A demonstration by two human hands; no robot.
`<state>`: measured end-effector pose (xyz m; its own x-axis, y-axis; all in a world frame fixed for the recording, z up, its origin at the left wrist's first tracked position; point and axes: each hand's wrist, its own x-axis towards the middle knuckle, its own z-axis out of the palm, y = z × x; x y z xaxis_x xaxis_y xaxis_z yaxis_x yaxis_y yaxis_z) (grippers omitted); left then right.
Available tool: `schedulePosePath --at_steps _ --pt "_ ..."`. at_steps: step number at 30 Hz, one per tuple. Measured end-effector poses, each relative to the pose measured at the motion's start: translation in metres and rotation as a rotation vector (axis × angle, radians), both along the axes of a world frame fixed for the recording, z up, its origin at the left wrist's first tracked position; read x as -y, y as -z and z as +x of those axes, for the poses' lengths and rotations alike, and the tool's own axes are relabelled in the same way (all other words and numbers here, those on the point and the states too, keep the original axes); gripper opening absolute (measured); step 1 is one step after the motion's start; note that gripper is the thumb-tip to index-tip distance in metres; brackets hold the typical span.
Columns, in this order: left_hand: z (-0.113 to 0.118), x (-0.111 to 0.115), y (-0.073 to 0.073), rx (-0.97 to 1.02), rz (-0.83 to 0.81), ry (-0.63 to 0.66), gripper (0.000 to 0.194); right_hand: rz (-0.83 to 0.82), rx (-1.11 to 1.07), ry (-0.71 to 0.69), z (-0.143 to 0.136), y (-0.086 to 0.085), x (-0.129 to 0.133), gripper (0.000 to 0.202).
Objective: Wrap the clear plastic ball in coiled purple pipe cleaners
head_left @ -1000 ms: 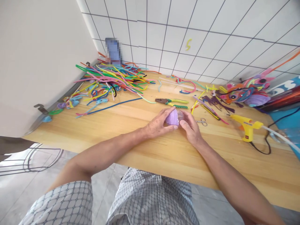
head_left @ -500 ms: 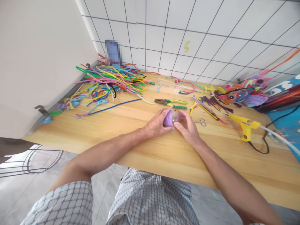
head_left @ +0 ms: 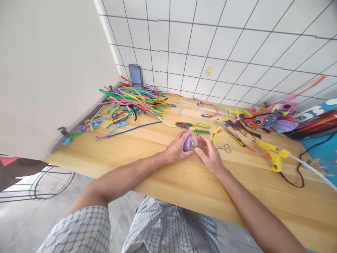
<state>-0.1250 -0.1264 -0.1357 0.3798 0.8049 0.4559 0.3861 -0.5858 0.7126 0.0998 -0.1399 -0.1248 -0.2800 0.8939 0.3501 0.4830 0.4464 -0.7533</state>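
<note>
A small rounded purple piece (head_left: pixel 187 143) with a clear part on its right side is held between my hands, above the wooden table. My left hand (head_left: pixel 177 148) wraps round its purple side from the left. My right hand (head_left: pixel 210 154) has its thumb and fingers curled on the clear part (head_left: pixel 195 142) from the right. Just behind my hands lie pliers (head_left: pixel 193 125) with yellow-green handles. Scissors (head_left: pixel 225 148) rest right of my right hand.
Many coloured pipe cleaners (head_left: pixel 137 100) are heaped at the back left. On the right are a yellow glue gun (head_left: pixel 275 153) with its cord, a yellow cutter (head_left: pixel 234 137) and a colourful figure (head_left: pixel 279 114). A tiled wall (head_left: pixel 184 49) stands behind the table (head_left: pixel 147 175).
The view has tilted up a little, so everything appears lower. The purple piece has turned slightly in my hands, and less of its ridged side shows.
</note>
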Motion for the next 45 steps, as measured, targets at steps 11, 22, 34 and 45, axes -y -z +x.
schedulePosePath --at_steps 11,22,34,45 --pt "0.0022 -0.0007 0.0021 0.028 0.016 0.057 0.089 0.072 0.047 -0.049 0.0018 0.0007 0.0016 0.068" --pt "0.0022 0.0001 0.0066 0.008 0.023 0.123 0.106 0.008 0.033 -0.064 0.0034 0.0016 0.0033 0.069" --pt "0.0035 -0.0013 0.0074 0.025 -0.02 0.152 0.095 0.022 0.049 -0.095 0.007 0.0068 0.0045 0.073" --pt "0.0061 -0.0002 0.0051 0.001 -0.045 0.107 0.094 -0.091 0.016 -0.006 0.0077 0.0051 0.0034 0.068"
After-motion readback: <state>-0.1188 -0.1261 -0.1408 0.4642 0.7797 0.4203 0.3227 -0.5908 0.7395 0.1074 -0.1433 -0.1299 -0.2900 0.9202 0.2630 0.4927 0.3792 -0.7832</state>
